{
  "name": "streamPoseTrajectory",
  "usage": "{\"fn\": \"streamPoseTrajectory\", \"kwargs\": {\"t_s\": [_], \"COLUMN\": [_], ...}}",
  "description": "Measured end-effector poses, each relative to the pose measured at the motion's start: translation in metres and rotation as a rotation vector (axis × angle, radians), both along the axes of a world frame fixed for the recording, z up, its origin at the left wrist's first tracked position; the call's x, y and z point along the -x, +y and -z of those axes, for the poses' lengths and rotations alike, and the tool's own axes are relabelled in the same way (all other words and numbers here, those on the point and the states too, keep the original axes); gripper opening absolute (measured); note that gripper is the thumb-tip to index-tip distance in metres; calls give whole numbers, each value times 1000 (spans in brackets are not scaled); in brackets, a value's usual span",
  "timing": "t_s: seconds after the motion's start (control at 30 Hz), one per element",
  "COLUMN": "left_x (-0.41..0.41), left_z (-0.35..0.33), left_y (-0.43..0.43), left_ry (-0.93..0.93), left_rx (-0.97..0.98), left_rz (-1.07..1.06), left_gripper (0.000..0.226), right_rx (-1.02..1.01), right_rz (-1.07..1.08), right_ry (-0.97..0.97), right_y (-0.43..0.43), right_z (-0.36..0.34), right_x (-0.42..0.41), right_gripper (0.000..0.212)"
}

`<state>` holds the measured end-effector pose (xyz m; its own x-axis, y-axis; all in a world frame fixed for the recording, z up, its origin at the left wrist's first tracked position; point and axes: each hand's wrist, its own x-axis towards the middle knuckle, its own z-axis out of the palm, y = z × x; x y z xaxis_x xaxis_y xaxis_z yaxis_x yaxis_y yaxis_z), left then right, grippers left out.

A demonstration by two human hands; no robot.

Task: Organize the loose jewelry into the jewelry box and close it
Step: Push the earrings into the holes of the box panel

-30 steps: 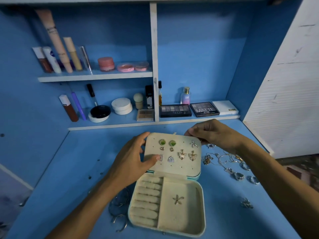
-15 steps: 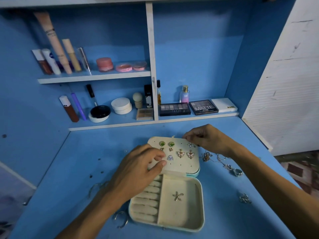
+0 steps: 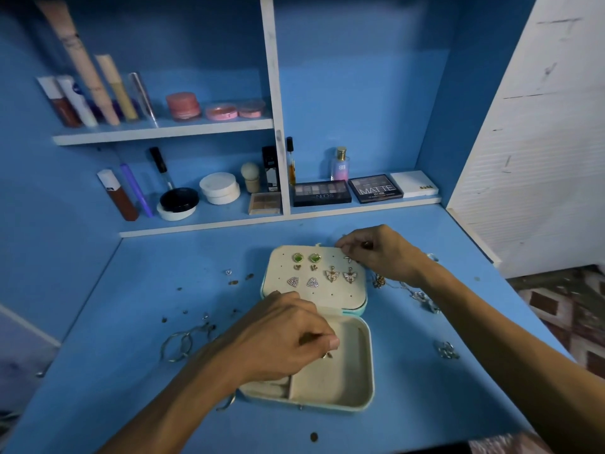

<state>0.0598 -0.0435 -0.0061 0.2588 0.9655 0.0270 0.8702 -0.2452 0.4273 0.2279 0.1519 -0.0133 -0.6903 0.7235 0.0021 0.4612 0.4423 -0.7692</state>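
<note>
An open cream jewelry box (image 3: 357,385) lies on the blue desk (image 3: 147,290). Its lid panel (image 3: 281,293) lies back and holds several pairs of earrings. My left hand (image 3: 281,339) reaches over the box's tray and pinches a small star-shaped earring (image 3: 327,355). My right hand (image 3: 379,253) grips the lid's far right corner, beside another star earring (image 3: 347,259). Loose chains and rings (image 3: 422,298) lie right of the box. Hoop earrings (image 3: 180,345) lie to its left.
Small studs (image 3: 233,282) are scattered on the desk left of the lid. A ring cluster (image 3: 447,350) sits at the right. Makeup palettes (image 3: 322,192), jars and tubes fill two shelves behind. A white panel (image 3: 537,142) stands at the right.
The lid has been lowered back toward flat. My left hand left the lid and moved down into the tray onto the star earring. My right hand stayed at the lid's corner.
</note>
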Motion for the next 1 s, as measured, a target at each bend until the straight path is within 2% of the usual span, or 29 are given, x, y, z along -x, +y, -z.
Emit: {"fn": "streamPoseTrajectory", "kwargs": {"t_s": [0.33, 0.53, 0.8, 0.9, 1.0], "left_x": [0, 15, 47, 38, 28], "left_z": [7, -2, -4, -4, -8], "left_y": [1, -5, -16, -13, -4], "left_ry": [-39, -415, -529, -626, -861], "left_rx": [29, -35, -150, -116, 8], "left_rz": [2, -205, -497, -489, -503], "left_gripper": [17, 6, 5, 6, 10], "right_rx": [17, 1, -2, 14, 31], "right_rz": [-3, -13, -3, 4, 0], "right_ry": [-11, -22, -17, -7, -1], "right_y": [-1, 1, 1, 0, 0], "right_z": [0, -1, -2, -2, -2], "right_x": [-1, 0, 5, 7, 6], "right_gripper": [20, 20, 20, 19, 19]}}
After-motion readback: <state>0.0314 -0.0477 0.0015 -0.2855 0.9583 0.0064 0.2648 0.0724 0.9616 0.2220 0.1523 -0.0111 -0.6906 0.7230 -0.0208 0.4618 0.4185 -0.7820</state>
